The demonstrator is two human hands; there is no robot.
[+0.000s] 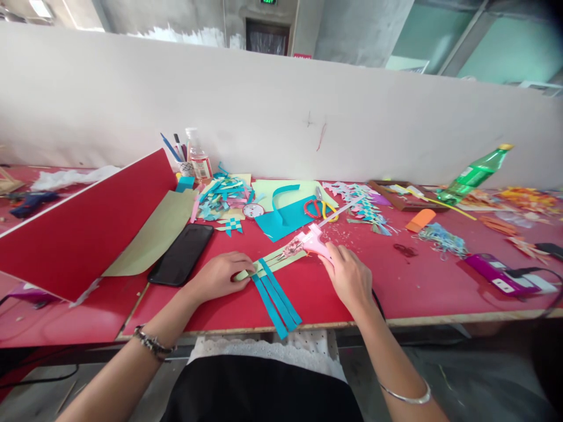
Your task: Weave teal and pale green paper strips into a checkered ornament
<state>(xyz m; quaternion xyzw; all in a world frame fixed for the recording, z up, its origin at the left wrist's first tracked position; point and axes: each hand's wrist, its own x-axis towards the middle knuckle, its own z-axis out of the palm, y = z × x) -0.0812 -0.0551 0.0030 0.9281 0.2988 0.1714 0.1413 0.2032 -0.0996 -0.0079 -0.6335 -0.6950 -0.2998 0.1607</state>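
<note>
Black clothes (264, 390) sit closest in the head view, at the edge of a red table (417, 296). Left hand's (226, 272) fingers are pinched on the left end of some pale green strips (288, 263), right by where blue strips (271, 308) cross and run back toward the person. Green ones stretch long-ways right, under a pink glue gun (313, 238). Right hand's (349, 278) wrapped round its handle, nozzle pointing left. Can't tell if it's touching paper. Left hand's nearer the crossing.

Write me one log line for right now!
right grip: holding pink glue gun | left grip: touching pale green strips | blue strips: crossing pale green strips
</note>
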